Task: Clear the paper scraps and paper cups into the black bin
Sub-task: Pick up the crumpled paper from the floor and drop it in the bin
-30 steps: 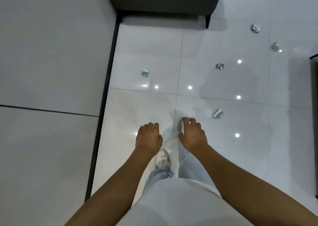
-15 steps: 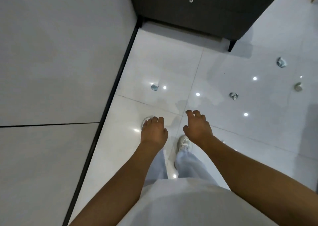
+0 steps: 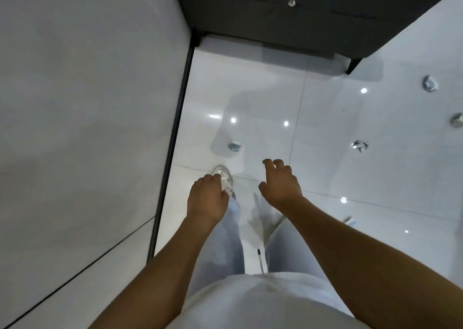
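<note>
left hand (image 3: 206,198): held out low in front, fingers loosely curled, holds nothing; its fingertips overlap the white sneaker (image 3: 223,177) in view.
right hand (image 3: 280,184): held out in front, fingers relaxed and slightly spread, holds nothing.
nearest scrap (image 3: 234,146): small crumpled grey-blue paper scrap on the glossy white tiled floor (image 3: 263,98), just ahead of the sneaker, between the two hands and farther out.
middle scrap (image 3: 360,145): crumpled pale paper scrap on the floor, right of the right hand, well apart from it.
far scrap (image 3: 429,83): crumpled paper scrap near the black tapered leg (image 3: 352,65) of the dark grey cabinet (image 3: 313,23).
edge scrap (image 3: 458,120): crumpled paper piece cut off by the right frame edge.
low scrap (image 3: 348,219): small pale piece on the floor beside the right forearm, partly hidden; scrap or cup, cannot tell.
wall (image 3: 87,115): grey-white panels on the left, black strip along the floor line.
person: light blue jeans, white top, standing over the floor.
black bin: none visible.
</note>
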Motion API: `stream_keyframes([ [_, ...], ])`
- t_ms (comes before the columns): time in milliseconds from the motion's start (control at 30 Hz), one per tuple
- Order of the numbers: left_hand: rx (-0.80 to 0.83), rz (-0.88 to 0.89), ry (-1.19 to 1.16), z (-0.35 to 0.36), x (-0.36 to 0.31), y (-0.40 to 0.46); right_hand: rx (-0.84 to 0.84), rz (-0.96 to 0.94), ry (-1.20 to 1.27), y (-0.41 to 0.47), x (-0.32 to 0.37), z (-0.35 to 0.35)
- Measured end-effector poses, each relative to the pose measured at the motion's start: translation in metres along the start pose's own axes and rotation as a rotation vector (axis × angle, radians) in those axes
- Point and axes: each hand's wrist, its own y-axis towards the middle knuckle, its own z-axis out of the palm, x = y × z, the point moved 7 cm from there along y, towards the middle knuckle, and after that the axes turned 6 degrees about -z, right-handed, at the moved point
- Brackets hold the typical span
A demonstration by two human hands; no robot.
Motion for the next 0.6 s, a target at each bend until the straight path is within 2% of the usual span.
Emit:
stream_keyframes([
  [267, 0.029, 0.050, 0.063, 0.016, 0.032, 0.110, 0.011, 0.036, 0.068, 0.105, 0.013, 0.037],
  [433, 0.087, 0.049, 0.068, 0.072, 0.043, 0.171, 0.037, 0.062, 0.143, 0.168, -0.008, 0.095],
  [600, 0.091, 0.065, 0.026, 0.145, 0.056, 0.244, -0.042, 0.121, 0.282, 0.253, -0.038, 0.171],
])
